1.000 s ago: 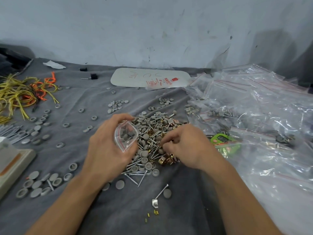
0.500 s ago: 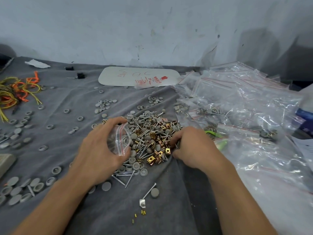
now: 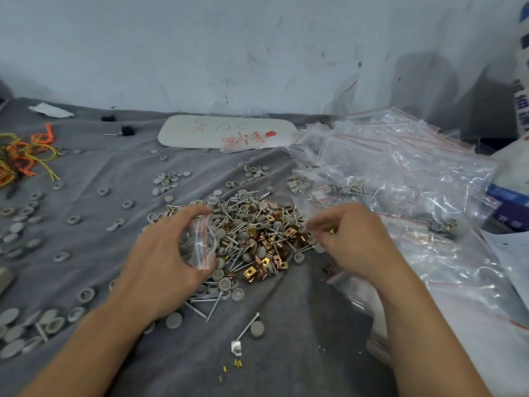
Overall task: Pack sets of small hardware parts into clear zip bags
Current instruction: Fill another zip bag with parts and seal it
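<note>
While left hand [image 3: 160, 262] grips zip bag [image 3: 197, 242], right hand [image 3: 352, 239] blurs — grasp unreadable.

Bare forearms [image 3: 86, 353], left hand [image 3: 160, 262], right hand [image 3: 357, 239]

Legible marking is sparse. White rounded flat board [image 3: 197, 136] by the wall: red handwritten strokes resembling "U" and "C", the rest undecipherable. Clear plastic bag with red print [image 3: 243, 140] lying on that board: "5 mm" beside a red apple emblem, smaller lines too fine to read. Blue-and-white carton [image 3: 508, 197] at the right edge: Chinese characters, one reading "有". White pack [image 3: 521, 107] above it: large blue characters, cut off.
</note>
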